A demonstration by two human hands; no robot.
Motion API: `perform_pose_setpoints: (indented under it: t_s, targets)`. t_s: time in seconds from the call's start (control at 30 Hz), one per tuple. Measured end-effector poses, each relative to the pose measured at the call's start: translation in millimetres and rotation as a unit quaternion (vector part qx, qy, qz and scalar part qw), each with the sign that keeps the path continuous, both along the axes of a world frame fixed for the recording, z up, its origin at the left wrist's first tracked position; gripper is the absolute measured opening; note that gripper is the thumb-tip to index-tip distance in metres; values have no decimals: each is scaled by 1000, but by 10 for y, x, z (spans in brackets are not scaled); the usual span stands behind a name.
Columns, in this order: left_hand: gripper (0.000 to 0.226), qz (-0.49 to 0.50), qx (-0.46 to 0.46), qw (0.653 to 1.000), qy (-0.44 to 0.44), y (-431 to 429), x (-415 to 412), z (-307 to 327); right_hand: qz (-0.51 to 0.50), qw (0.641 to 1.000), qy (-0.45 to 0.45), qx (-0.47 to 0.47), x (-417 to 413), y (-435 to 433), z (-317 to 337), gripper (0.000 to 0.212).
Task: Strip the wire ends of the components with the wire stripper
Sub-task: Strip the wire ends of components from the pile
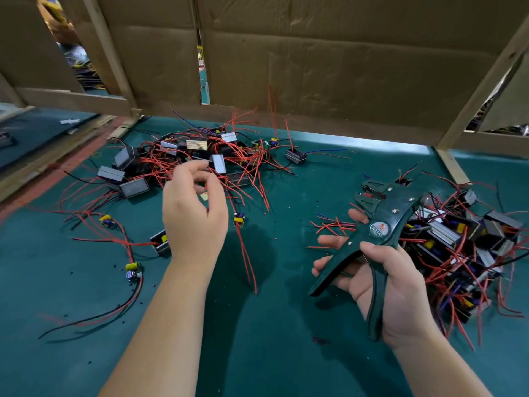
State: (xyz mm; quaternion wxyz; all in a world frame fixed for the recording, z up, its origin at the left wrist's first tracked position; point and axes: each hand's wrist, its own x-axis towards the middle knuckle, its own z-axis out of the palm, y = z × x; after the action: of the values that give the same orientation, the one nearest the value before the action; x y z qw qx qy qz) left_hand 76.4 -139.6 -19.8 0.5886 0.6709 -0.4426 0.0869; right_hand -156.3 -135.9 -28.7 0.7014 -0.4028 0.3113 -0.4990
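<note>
My right hand (389, 279) grips a dark green wire stripper (378, 233) by its spread handles, jaws (369, 193) pointing up and left. My left hand (194, 216) hovers at the near edge of a pile of boxed components (134, 186) with tangled red wires. Its thumb and fingers pinch red wires (246, 253) that trail down past a small yellow-capped component (239, 219). A second heap of components (455, 239) lies right of the stripper, partly hidden behind it.
Loose components lie on the green mat (272, 339): a yellow-capped one (106, 221), another (133, 271), a boxed one (296, 155). Small black insulation bits dot the mat. A cardboard wall (315, 67) on wooden framing closes the back; a wooden strip (452, 167) borders the right.
</note>
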Motion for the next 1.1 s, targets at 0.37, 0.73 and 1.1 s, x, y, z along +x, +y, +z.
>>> perform_pose_setpoints:
  t_s: [0.37, 0.73, 1.1]
  targets:
    - [40, 104, 307, 937, -133, -520, 315, 305, 23, 1000, 1, 21, 47, -20, -21, 54]
    - [84, 18, 561, 792, -239, -1015, 927, 380, 41, 999, 2, 31, 47, -1, -48, 55]
    - [65, 59, 546, 752, -364, -890, 1044, 297, 40, 998, 12, 38, 51, 2, -58, 54]
